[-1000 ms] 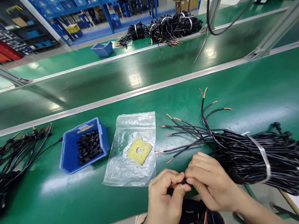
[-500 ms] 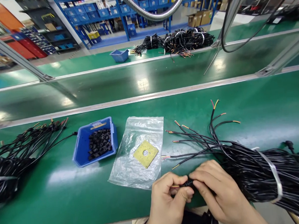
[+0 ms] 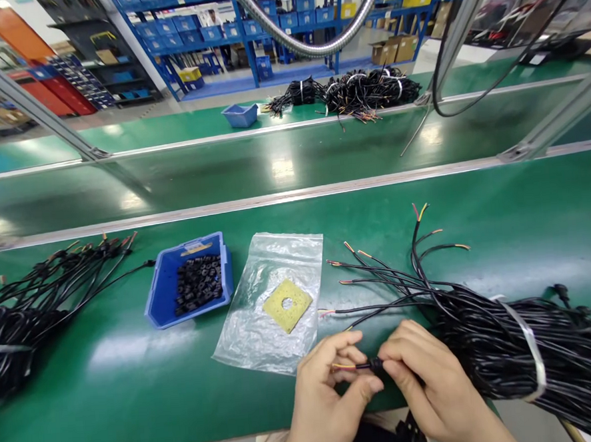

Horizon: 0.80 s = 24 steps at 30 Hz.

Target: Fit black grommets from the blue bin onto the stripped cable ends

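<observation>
My right hand (image 3: 428, 376) pinches a black cable fitting (image 3: 376, 365) between thumb and fingertips, near the table's front edge. A short black cable end with bare yellow and red wires (image 3: 345, 366) sticks out of it to the left. Around that end my left hand (image 3: 330, 385) is open, its index finger and thumb apart and the other fingers curled beneath the wires. Whether those fingers touch the wires I cannot tell. Beside my right hand lies a tied bundle of black cables (image 3: 483, 349), its stripped ends fanned out leftward.
A clear zip bag (image 3: 246, 324) with a yellow square pad (image 3: 300, 301) on it lies left of my hands. Further left stand a blue bin (image 3: 155, 303) of small black parts (image 3: 199, 280) and another cable bundle (image 3: 11, 325). Metal posts (image 3: 554, 118) rise behind the table.
My left index finger and thumb have come apart from the black fitting they pinched, showing more of the wires. My right hand keeps its pinch. The view has shifted slightly.
</observation>
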Motion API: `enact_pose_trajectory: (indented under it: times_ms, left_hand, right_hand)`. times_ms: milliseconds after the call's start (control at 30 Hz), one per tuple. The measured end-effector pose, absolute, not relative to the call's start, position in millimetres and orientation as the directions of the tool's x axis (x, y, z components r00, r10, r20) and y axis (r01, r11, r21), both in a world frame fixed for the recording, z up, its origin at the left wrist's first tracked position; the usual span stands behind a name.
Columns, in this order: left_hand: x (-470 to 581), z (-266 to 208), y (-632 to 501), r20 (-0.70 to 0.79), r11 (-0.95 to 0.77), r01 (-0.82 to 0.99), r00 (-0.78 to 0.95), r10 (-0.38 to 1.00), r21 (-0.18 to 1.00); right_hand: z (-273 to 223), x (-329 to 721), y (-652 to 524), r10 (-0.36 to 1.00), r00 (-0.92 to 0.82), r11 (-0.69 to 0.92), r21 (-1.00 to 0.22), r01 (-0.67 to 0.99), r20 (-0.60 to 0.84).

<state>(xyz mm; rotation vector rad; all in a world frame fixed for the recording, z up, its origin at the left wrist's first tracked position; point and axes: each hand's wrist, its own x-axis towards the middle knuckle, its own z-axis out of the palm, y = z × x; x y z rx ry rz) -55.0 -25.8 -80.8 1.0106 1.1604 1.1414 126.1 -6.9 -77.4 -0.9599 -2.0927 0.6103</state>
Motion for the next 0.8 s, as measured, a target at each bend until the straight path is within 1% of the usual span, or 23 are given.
enact_pose_trajectory:
  times_ms: [100, 200, 367, 500, 600, 800]
  left_hand:
    - [-53, -83, -31, -0.223, 0.196, -0.329, -0.046, 0.974, 0.924]
    - [-50, -82, -33, -0.255, 0.206, -0.418, -0.063, 0.965, 0.885]
    - [-47, -79, -31, -0.278, 0.218, -0.442, -0.075, 0.958, 0.870]
    - [-48, -80, -31, -0.262, 0.207, -0.432, -0.072, 0.962, 0.878]
    - [-47, -81, -31, -0.251, 0.196, -0.435, -0.074, 0.965, 0.879]
    - [-44, -81, -31, -0.274, 0.209, -0.452, -0.083, 0.958, 0.867]
  right_hand:
    - [-77, 126, -7, 0.792, -0.447, 0.601, -0.656, 0.456, 0.416]
    - [-76, 125, -7, 0.789, -0.445, 0.609, -0.635, 0.476, 0.423]
    - [-73, 124, -7, 0.793, -0.439, 0.606, -0.626, 0.491, 0.423]
    - [-72, 124, -8, 0.790, -0.441, 0.610, -0.622, 0.491, 0.426]
    - [-72, 123, -8, 0.783, -0.430, 0.621, -0.610, 0.491, 0.450]
    - [-71, 122, -6, 0.772, -0.410, 0.635, -0.578, 0.512, 0.485]
